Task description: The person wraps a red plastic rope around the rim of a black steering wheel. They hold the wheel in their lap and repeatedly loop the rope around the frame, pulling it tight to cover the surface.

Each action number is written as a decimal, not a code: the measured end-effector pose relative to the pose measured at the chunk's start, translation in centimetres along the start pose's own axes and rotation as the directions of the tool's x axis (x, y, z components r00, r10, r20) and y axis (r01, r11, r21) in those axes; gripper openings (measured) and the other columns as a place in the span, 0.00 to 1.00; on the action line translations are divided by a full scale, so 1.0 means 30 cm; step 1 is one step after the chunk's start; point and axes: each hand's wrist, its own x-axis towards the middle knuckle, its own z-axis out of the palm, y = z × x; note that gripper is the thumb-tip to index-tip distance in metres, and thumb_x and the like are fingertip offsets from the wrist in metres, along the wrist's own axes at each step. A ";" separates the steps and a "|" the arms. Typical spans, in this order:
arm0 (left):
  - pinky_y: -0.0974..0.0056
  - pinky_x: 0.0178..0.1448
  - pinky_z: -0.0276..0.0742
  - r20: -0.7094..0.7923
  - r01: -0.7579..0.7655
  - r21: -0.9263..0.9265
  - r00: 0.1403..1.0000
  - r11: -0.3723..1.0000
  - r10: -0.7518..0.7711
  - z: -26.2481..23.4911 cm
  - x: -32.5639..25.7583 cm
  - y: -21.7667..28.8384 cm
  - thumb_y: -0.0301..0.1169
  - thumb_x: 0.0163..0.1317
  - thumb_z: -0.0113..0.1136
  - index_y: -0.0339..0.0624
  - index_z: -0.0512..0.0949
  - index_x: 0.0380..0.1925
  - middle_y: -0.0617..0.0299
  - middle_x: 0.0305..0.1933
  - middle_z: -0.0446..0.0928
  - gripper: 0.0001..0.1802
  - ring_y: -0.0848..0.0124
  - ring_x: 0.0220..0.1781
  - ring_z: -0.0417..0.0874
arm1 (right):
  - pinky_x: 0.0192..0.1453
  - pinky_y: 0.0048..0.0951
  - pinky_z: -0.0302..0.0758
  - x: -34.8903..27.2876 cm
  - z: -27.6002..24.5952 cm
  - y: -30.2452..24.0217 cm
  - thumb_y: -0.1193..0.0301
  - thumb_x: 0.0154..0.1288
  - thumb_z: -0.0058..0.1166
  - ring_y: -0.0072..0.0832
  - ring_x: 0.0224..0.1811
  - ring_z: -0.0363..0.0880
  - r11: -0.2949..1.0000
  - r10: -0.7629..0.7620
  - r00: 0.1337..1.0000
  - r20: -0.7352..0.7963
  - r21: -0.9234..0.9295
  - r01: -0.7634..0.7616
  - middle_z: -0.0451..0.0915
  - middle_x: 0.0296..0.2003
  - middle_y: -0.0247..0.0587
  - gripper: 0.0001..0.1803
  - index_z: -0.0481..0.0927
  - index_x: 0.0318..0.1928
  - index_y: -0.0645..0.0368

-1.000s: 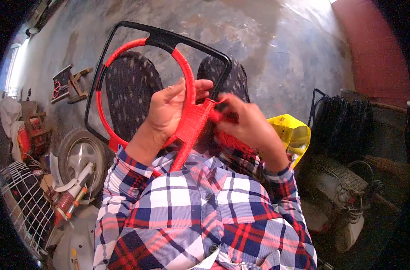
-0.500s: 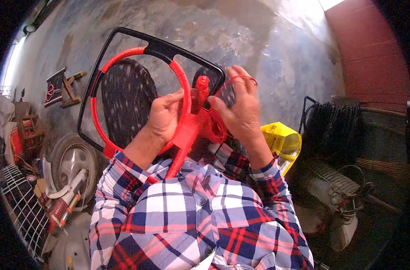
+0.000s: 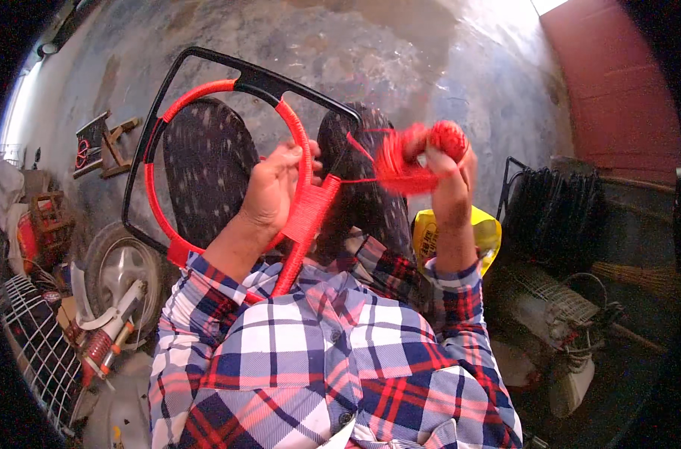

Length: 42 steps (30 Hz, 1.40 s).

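1. Cord (image 3: 359, 146) runs taut from the frame (image 3: 243, 75) across to a red bundle (image 3: 408, 161), blurred in the right hand (image 3: 449, 176).
2. Right hand is raised, fingers closed around that bundle; a rounder red lump sits just above the fingertips, too blurred to make out.
3. Left hand (image 3: 269, 191) wraps the red-wound ring (image 3: 299, 142), fingers curled over it, thumb side toward the black frame.
4. Just below the left grip, a thickly wound red stem (image 3: 307, 217) slants down toward the plaid shirt (image 3: 318, 359).
5. The ring sits inside the black frame, which tilts up and away from the left grip; part of the ring's left arc shows black between red windings.
6. Behind the ring, two dark speckled knees (image 3: 206, 165) show through it.
7. Below the right wrist, a yellow bag (image 3: 486, 232) rests on the floor.
8. Well left of the left grip: a wheel (image 3: 120, 273), a white wire grille (image 3: 37, 348).
9. Right of the right hand, a black rack (image 3: 557, 213) and a broom (image 3: 640, 277).
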 end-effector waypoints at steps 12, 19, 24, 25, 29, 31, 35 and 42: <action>0.61 0.35 0.86 -0.045 0.308 0.112 0.951 0.945 -0.305 0.051 0.001 -0.013 0.33 0.67 0.58 0.32 0.79 0.42 0.51 0.35 0.83 0.13 0.63 0.31 0.86 | 0.48 0.38 0.74 -0.281 -0.314 0.109 0.58 0.53 0.54 0.35 0.39 0.77 0.793 0.161 0.985 0.064 0.586 -0.168 0.78 0.28 0.43 0.17 0.74 0.34 0.61; 0.63 0.32 0.86 0.056 0.399 0.294 0.900 0.868 -0.433 0.010 -0.002 -0.013 0.33 0.70 0.55 0.30 0.75 0.43 0.47 0.33 0.82 0.14 0.62 0.29 0.86 | 0.30 0.26 0.69 -0.335 -0.579 0.269 0.54 0.73 0.50 0.21 0.23 0.68 0.495 0.377 0.887 -0.266 0.867 0.050 0.71 0.21 0.31 0.17 0.75 0.34 0.54; 0.64 0.33 0.86 0.114 0.384 0.308 0.893 0.870 -0.435 0.043 -0.012 0.015 0.34 0.69 0.56 0.28 0.75 0.43 0.48 0.32 0.82 0.15 0.62 0.29 0.86 | 0.22 0.24 0.61 -0.244 -0.260 0.194 0.71 0.63 0.58 0.18 0.16 0.62 0.821 0.365 0.895 -0.258 0.542 -0.179 0.66 0.16 0.25 0.05 0.76 0.31 0.55; 0.64 0.33 0.86 0.107 0.379 0.309 0.897 0.872 -0.428 0.054 -0.027 0.022 0.34 0.68 0.57 0.28 0.75 0.43 0.48 0.32 0.82 0.16 0.63 0.29 0.86 | 0.22 0.23 0.60 -0.223 -0.190 0.190 0.72 0.61 0.59 0.17 0.18 0.64 0.857 0.386 0.899 -0.206 0.440 -0.267 0.68 0.18 0.25 0.06 0.78 0.38 0.59; 0.65 0.33 0.86 0.078 0.379 0.334 0.901 0.863 -0.426 0.095 -0.079 0.079 0.35 0.68 0.58 0.29 0.75 0.43 0.50 0.31 0.82 0.17 0.64 0.28 0.86 | 0.29 0.23 0.68 -0.196 0.017 0.181 0.72 0.62 0.60 0.18 0.24 0.71 0.955 0.256 0.951 0.175 0.103 -0.276 0.74 0.24 0.28 0.15 0.80 0.48 0.61; 0.64 0.32 0.86 0.091 0.379 0.275 0.905 0.883 -0.416 0.094 -0.089 0.094 0.36 0.68 0.58 0.29 0.75 0.43 0.50 0.30 0.82 0.17 0.64 0.27 0.86 | 0.29 0.23 0.68 -0.193 0.047 0.170 0.71 0.62 0.61 0.18 0.25 0.71 0.953 0.165 0.938 0.306 -0.295 -0.071 0.74 0.24 0.28 0.08 0.81 0.40 0.60; 0.64 0.32 0.86 0.076 0.365 0.195 0.920 0.910 -0.385 0.055 -0.082 0.092 0.37 0.69 0.58 0.28 0.75 0.44 0.51 0.30 0.83 0.18 0.64 0.27 0.86 | 0.27 0.25 0.65 -0.230 -0.039 0.129 0.70 0.62 0.62 0.17 0.23 0.68 0.925 0.381 0.908 0.176 -0.074 -0.373 0.71 0.20 0.26 0.11 0.74 0.27 0.58; 0.65 0.30 0.84 0.092 0.324 0.195 0.934 0.926 -0.347 0.048 -0.074 0.093 0.41 0.69 0.58 0.30 0.74 0.50 0.51 0.30 0.83 0.22 0.64 0.27 0.86 | 0.25 0.22 0.64 -0.365 -0.118 0.154 0.71 0.63 0.60 0.17 0.19 0.68 0.851 0.496 0.857 0.139 0.116 -0.511 0.71 0.19 0.27 0.09 0.75 0.28 0.58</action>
